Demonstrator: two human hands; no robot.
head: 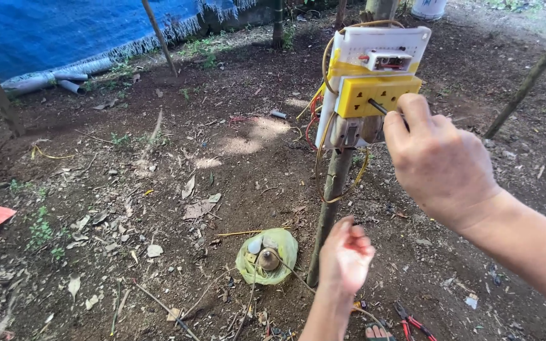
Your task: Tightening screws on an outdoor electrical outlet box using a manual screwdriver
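Under a blue tarpaulin strung over bare earth, we worked at a yellow plastic multi-socket block mounted on a thin wooden post, just below a white plastic switch box. Our right hand was closed in a narrow grip around a slim dark tool, probably a screwdriver, its tip pressed into the lower front face of the yellow block. Our left hand hovered lower down beside the post with its fingers curled and holding nothing we could see; whether it touched the wood we could not tell.

In our judgement, the step called for keeping the shaft square to the fixing and pushing in firmly, since the post looked slender enough to sway; bracing it with the free hand would have steadied the work. Loose yellow and red wires looped just beside the box, near the tool, and deserved care.

The yellow block sat at the right hand's fingertips, up and to the left of it, and well above the left hand. On the ground near the post's foot lay a green plastic bag of small fittings and 1 pair of red-handled pliers.
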